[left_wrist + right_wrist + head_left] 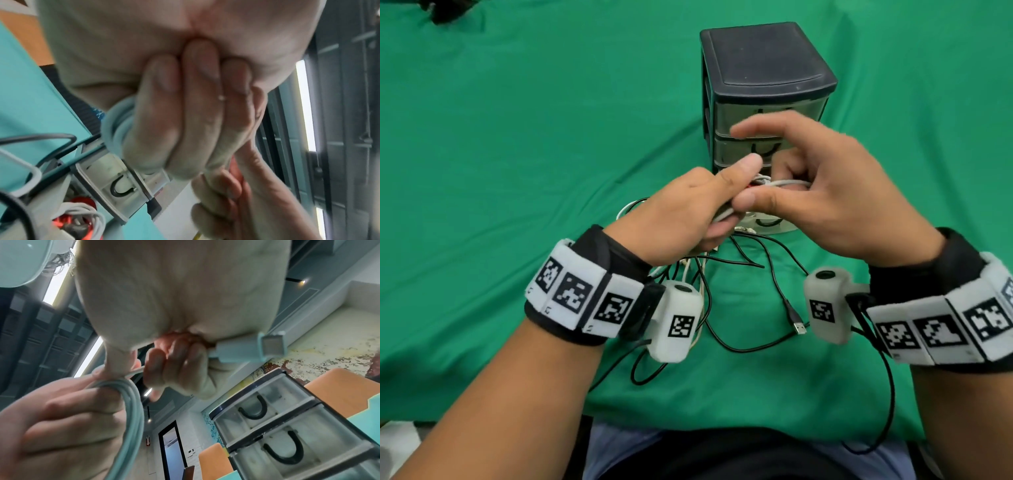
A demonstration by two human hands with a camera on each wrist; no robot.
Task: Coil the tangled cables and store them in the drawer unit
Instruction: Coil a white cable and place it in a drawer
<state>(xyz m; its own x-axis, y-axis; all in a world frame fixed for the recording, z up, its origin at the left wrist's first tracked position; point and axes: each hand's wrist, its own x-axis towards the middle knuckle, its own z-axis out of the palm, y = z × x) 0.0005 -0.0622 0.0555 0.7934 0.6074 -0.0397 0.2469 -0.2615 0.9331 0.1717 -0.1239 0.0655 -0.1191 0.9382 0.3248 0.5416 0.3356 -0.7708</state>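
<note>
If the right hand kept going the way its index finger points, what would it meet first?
Probably the drawer unit: the right hand, holding the white cable, points its index finger up-left across the upper drawer fronts. Depth is unclear, so it might pass just in front.

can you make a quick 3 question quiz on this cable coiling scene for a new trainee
1. True or false: the left hand grips loops of the white cable.
2. Which part of the white cable sticks out of the right hand? A) its plug end B) a red tie C) nothing
3. Fill in: the loose black cable lies on the green ____, not yet coiled.

Key: 1 true. 2 A. 3 cloth; the drawer unit stands behind the hands, its top two drawers closed and the bottom one pulled out.
</note>
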